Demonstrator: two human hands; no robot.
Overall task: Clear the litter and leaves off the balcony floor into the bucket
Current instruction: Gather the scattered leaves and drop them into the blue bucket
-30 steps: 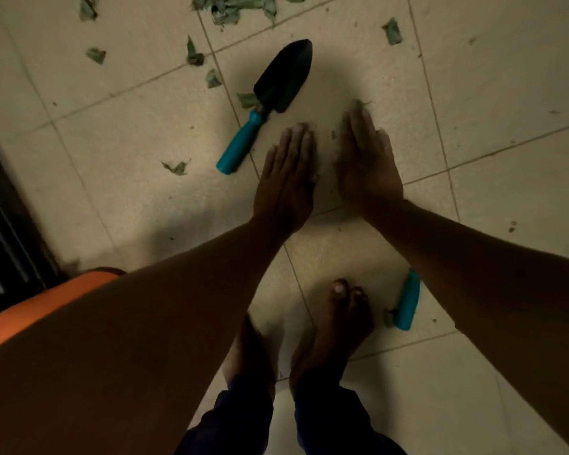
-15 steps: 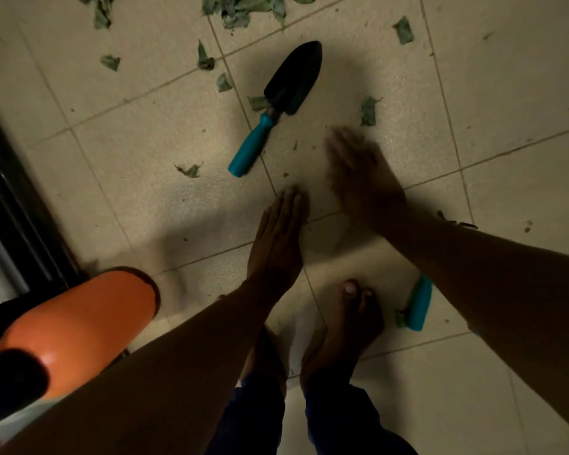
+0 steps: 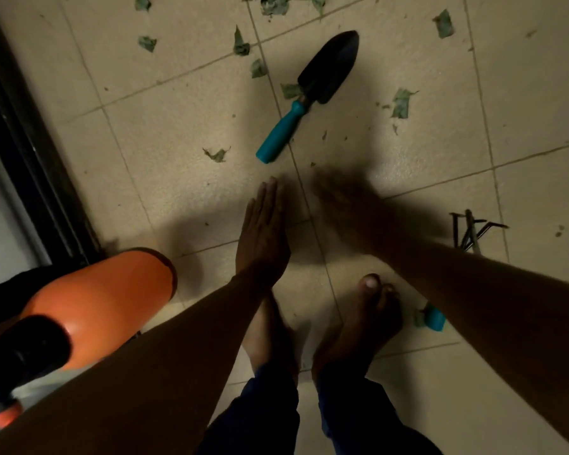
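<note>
Left hand [image 3: 262, 234] flat, fingers straight and together, held low over the tiled floor [image 3: 178, 133], holding nothing. Right hand [image 3: 349, 211] motion-blurred just beside it, a tile seam between them; can't tell its finger pose. Leaf scraps [image 3: 401, 103] scattered further out around the trowel [image 3: 312, 90]. Orange bucket [image 3: 102, 300] lower left, by left forearm. Bare feet [image 3: 358, 323] below hands.

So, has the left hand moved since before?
Yes. The left hand drew back toward the feet: its fingertips were beside the teal-handled black trowel, now they lie short of it.
</note>
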